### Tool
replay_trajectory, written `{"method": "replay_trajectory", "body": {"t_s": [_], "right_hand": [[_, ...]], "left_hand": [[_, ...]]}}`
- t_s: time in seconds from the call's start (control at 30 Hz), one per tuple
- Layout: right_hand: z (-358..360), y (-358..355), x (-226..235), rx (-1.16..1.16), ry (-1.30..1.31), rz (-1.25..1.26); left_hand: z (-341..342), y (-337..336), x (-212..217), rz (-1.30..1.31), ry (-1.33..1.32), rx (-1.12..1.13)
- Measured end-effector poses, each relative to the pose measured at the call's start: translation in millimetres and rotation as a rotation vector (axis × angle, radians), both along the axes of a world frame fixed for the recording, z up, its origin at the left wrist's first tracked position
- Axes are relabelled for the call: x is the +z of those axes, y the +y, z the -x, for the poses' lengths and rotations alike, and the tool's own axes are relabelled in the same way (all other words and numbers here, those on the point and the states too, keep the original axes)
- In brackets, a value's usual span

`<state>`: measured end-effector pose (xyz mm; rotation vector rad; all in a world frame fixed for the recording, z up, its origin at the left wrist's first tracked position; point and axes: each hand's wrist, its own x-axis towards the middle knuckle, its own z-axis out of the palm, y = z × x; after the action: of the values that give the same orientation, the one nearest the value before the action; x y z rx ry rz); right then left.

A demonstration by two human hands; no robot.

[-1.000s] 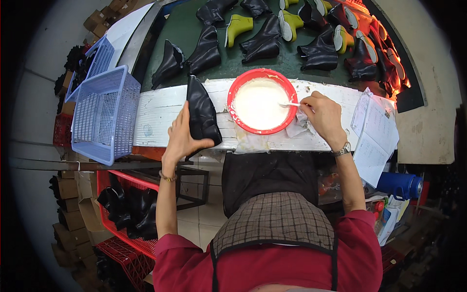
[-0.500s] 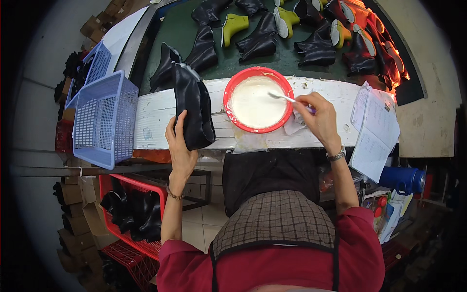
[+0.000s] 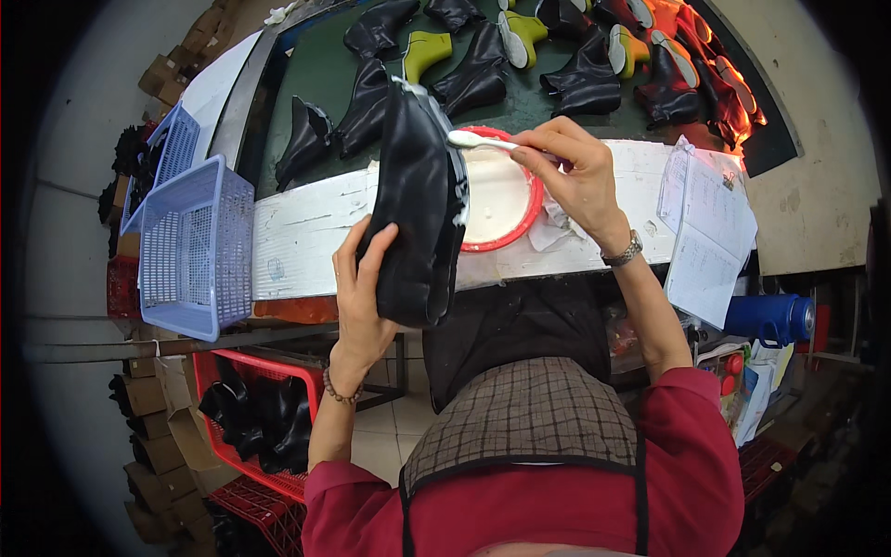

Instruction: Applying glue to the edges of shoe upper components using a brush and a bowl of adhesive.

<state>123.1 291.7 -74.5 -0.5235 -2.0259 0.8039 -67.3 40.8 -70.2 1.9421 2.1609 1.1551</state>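
Black boot upper (image 3: 418, 204) held upright-ish above the near edge of the white bench (image 3: 306, 232), centre frame, its top edge smeared with white paste. Left hand (image 3: 362, 288) clamped on its lower part from 7 o'clock, fingers wrapped around the left side. Right hand (image 3: 575, 176) at 3 o'clock of the boot, fingers pinched shut on a small brush (image 3: 478, 140); white bristle end touches the boot's upper right edge. Red-rimmed bowl of white paste (image 3: 501, 200) sits on the bench just behind the boot, partly hidden by it. Crumpled rag (image 3: 557, 232) under the right wrist, beside the bowl. Paper sheets (image 3: 705, 223) at 3 o'clock on the bench end. Blue plastic basket (image 3: 195, 246) at 9 o'clock. Green surface (image 3: 325, 74) at 12 o'clock carries more boots, black, green and orange. Red crate (image 3: 251, 418) of black boot parts at 7 o'clock, below the bench.
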Motion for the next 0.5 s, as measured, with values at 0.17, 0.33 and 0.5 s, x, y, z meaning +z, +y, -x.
{"method": "replay_trajectory", "body": {"t_s": [0.17,0.33,0.5], "right_hand": [[-3.8,-16.0,-4.7,0.135,0.104,0.014],[-10.4,-36.1,-1.1,0.231,0.049,-0.006],[-17.1,-39.4,5.6,0.260,-0.033,-0.078]], "left_hand": [[4.0,23.5,4.0,-0.104,-0.054,0.087],[8.7,43.7,2.4,-0.213,-0.072,0.154],[16.3,58.1,-6.0,-0.261,0.011,0.171]]}}
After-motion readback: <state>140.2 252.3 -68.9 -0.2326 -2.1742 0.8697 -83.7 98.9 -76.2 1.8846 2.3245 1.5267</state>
